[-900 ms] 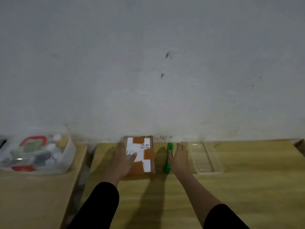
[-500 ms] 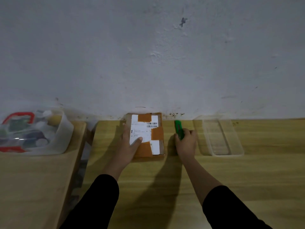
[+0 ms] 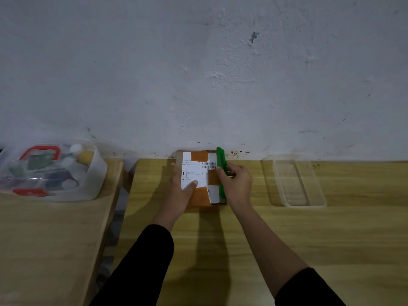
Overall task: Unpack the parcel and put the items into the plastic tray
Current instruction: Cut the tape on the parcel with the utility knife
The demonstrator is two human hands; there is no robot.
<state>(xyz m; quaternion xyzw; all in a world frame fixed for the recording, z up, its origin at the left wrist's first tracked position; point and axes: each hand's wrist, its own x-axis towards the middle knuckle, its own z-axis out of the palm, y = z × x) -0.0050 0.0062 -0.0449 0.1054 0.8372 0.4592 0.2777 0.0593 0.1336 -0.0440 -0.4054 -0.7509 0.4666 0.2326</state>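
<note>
Parcel, brown taped cardboard box with white label [image 3: 199, 177] | frame centre, against wall, unopened | left hand [image 3: 180, 191] pressed flat on top, steadying | right hand [image 3: 236, 184] pinching green utility knife [image 3: 221, 171] along right edge, likely for slitting tape | clear plastic tray [image 3: 309, 203] right, waiting

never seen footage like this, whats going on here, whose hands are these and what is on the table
No machine here: a person wears a camera on the head, looking down at their own two hands. The left hand presses on a taped parcel by the wall. The right hand holds a green cutter along the parcel's right edge, probably to slit the tape. To the right on the wooden table lies a clear plastic tray, with nothing in it. On a separate table to the left stands a bin of assorted items.
</note>
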